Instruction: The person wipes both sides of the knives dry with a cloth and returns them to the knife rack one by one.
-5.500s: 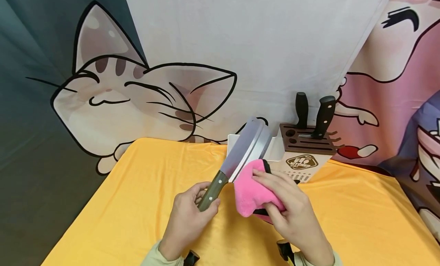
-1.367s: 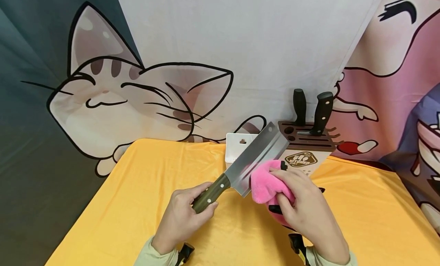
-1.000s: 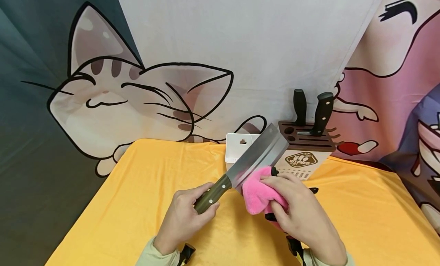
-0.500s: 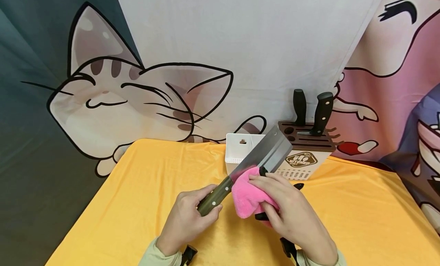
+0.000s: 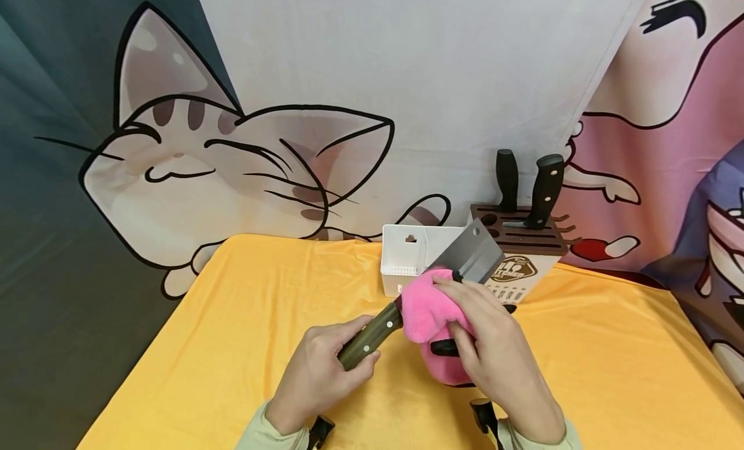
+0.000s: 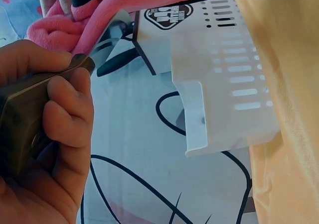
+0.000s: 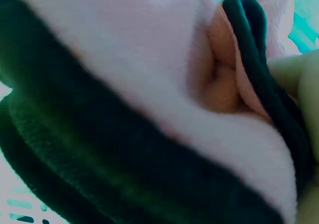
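My left hand [image 5: 320,366] grips the dark wooden handle [image 5: 372,337] of a cleaver, held above the cloth-covered table with its blade [image 5: 473,253] pointing up and to the right. In my right hand [image 5: 494,353] is a bunched pink towel [image 5: 430,308] with black edging, which lies over the blade's heel close to the handle. The towel hides that lower part of the blade; the tip end shows bare. In the left wrist view, fingers [image 6: 70,109] curl round the handle. Folds of the towel [image 7: 144,50] fill most of the right wrist view.
Behind the blade stands a white holder [image 5: 401,250] with a brown slotted top [image 5: 517,234]. Two black-handled knives, one handle [image 5: 546,192] leaning, stick up from it. A yellow cloth [image 5: 232,321] covers the table; a printed cat curtain [image 5: 186,192] hangs behind.
The towel has slid along the blade toward the handle and up over its face. The cleaver has shifted slightly right and down; 5.5 s ago it was held more upright.
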### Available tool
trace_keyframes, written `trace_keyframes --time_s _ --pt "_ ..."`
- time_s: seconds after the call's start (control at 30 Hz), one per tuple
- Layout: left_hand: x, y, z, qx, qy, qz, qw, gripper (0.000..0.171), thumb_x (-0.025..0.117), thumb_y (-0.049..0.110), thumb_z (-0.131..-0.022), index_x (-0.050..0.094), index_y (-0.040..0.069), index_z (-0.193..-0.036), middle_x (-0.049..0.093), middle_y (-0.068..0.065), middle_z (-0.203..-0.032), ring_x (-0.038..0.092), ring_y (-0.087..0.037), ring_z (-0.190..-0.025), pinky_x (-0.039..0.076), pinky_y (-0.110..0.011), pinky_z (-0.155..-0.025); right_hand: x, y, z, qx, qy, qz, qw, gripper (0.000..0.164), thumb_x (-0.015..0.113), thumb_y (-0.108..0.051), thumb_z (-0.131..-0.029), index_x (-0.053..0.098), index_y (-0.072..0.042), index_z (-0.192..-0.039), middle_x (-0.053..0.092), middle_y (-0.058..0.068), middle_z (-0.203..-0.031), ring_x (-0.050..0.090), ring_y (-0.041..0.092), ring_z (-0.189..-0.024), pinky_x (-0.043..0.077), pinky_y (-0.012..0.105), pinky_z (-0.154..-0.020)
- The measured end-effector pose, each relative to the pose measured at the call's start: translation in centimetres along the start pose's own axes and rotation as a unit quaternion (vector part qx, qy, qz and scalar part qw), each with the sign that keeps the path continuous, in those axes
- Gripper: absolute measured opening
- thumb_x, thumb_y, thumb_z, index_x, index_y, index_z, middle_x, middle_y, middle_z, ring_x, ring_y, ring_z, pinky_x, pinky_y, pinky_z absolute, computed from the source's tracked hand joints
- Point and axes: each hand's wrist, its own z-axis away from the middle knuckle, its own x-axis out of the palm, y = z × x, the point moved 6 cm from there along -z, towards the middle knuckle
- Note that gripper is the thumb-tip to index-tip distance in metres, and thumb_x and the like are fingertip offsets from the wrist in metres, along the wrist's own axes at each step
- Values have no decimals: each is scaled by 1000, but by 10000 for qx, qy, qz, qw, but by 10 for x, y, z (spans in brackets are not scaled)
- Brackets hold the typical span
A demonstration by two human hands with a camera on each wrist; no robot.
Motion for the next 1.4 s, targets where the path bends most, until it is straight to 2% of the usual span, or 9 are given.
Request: trace_keyframes --time_s 0.27,0.43,0.67,0.83,1.03,1.17,1.4 --pt "1 5 0 231 8 105 9997 37 71 13 -75 64 16 -112 62 12 -78 43 7 -53 36 -7 -47 -9 6 -2 352 732 48 9967 50 57 5 -79 57 -11 -126 57 2 -125 49 23 -116 29 27 -104" --pt "1 7 -1 324 15 69 9995 36 71 13 -74 64 18 -109 60 14 -77 42 7 -54 35 -7 -47 -13 13 0 689 1120 132 9912 47 58 5 -80 58 -11 -125 59 5 -122 50 25 -114 31 27 -103" --pt "2 9 -1 370 -80 -36 9993 35 71 15 -74 65 19 -108 60 14 -78 42 7 -55 36 -7 -49 -21 23 2 918 1428 279 9851 41 57 5 -82 60 -9 -120 60 6 -118 52 22 -106 36 24 -91" --pt "2 9 -1 386 -100 -18 9992 35 71 14 -74 65 19 -109 63 13 -81 43 8 -56 37 -7 -50 -28 32 4 1132 1672 345 9788 35 56 2 -84 61 -8 -118 61 8 -115 53 24 -103 39 32 -86" --pt "2 9 0 367 -154 45 9992 36 71 14 -75 65 18 -109 64 12 -82 44 9 -56 37 -7 -49 -37 42 9 1554 2073 415 9650 35 58 2 -84 62 -8 -117 62 11 -112 54 29 -102 40 43 -80" --pt "-1 8 1 321 -206 22 9993 37 71 14 -74 65 18 -111 65 11 -85 46 9 -57 39 -8 -50 -42 50 14 1964 2128 491 9559 33 56 -2 -86 62 -9 -118 62 13 -110 55 29 -100 39 46 -77" --pt "-6 7 1 247 -98 -22 9996 38 72 14 -73 66 18 -111 67 10 -91 49 7 -59 41 -9 -52 -47 60 18 2325 2074 585 9484 32 53 -3 -87 61 -8 -118 60 16 -104 52 31 -92 36 45 -71"
